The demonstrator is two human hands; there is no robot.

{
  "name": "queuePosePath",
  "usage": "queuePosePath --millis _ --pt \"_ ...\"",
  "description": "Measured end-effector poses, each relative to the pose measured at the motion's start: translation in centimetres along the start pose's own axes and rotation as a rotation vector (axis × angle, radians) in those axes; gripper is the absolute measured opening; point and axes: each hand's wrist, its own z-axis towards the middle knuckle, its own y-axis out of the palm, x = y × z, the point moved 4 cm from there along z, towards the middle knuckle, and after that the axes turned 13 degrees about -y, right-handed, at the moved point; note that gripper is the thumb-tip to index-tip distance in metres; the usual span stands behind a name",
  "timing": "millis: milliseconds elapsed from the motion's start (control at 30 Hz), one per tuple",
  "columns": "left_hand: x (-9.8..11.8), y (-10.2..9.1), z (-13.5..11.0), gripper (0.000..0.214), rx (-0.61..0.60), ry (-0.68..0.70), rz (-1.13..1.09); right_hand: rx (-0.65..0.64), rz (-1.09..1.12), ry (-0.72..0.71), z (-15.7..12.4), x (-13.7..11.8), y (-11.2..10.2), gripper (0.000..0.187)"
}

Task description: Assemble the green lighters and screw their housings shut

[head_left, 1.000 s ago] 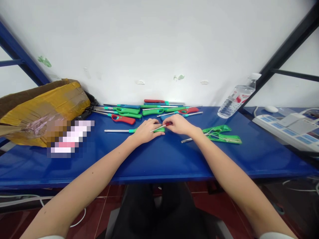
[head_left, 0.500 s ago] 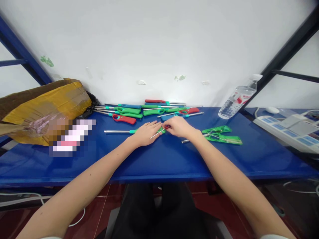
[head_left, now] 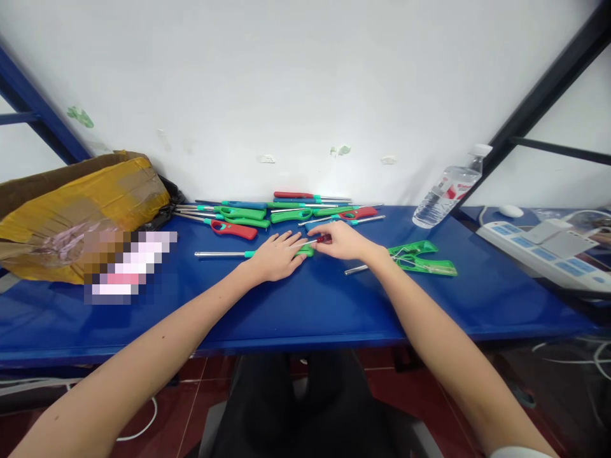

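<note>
The step in hand appears to be tool work on a green-handled lighter (head_left: 222, 254), which lies crosswise on the blue table (head_left: 296, 315), its metal rod pointing left. The left hand (head_left: 277, 259) rests flat over the handle, fingers spread, seemingly bracing it. The right hand (head_left: 344, 240) pinches the red grip of a thin screwdriver (head_left: 324, 239) between thumb and fingers, shaft angled toward the left fingers — whether its tip touches the handle, I cannot tell. Just beyond the right wrist lies a parted green casing (head_left: 429, 266); more lighters (head_left: 236, 229) lie along the wall. The next move probably calls for a firm brace and a carefully aimed tip — clear of those spread fingers.
</note>
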Motion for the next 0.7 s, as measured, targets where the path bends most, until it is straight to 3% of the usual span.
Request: queuePosePath --millis 133,233,500,600,700 --pt "-0.3 0.0 0.2 0.054 -0.057 -0.005 -0.042 0.178 0.298 0.035 0.2 1.2 -0.3 0.042" --pt "-0.6 -0.1 0.4 0.055 -0.100 0.006 -0.082 0.338 0.494 0.092 0.4 2.1 -0.5 0.037" --pt "-1.4 -0.5 0.7 0.050 -0.056 0.018 -0.175 0.878 0.810 0.178 0.4 3.9 -1.7 0.044" --pt "-1.5 -0.4 0.8 0.049 -0.073 0.011 -0.213 0.983 0.723 0.146 0.4 2.9 -1.8 0.045" --pt "-1.6 -0.5 0.9 0.048 -0.097 0.016 -0.236 0.929 0.670 0.055 0.8 1.2 -1.2 0.043"
